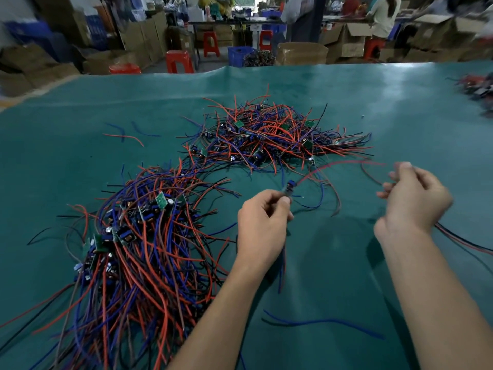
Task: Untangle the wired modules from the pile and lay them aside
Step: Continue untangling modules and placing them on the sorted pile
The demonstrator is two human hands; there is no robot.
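Two hands near the tangled pile [280,134]; left hand [262,222] pinching a module [290,187], right hand [414,198] gripping blurred red wire [344,163]; no legible markings

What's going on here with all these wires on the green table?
A person is pulling one small wired circuit module free of a tangle. The left hand pinches the module, and the right hand holds its red wire out to the side. A far tangled pile of red, blue and black wired modules lies on the green table mat, a nearer heap at left.
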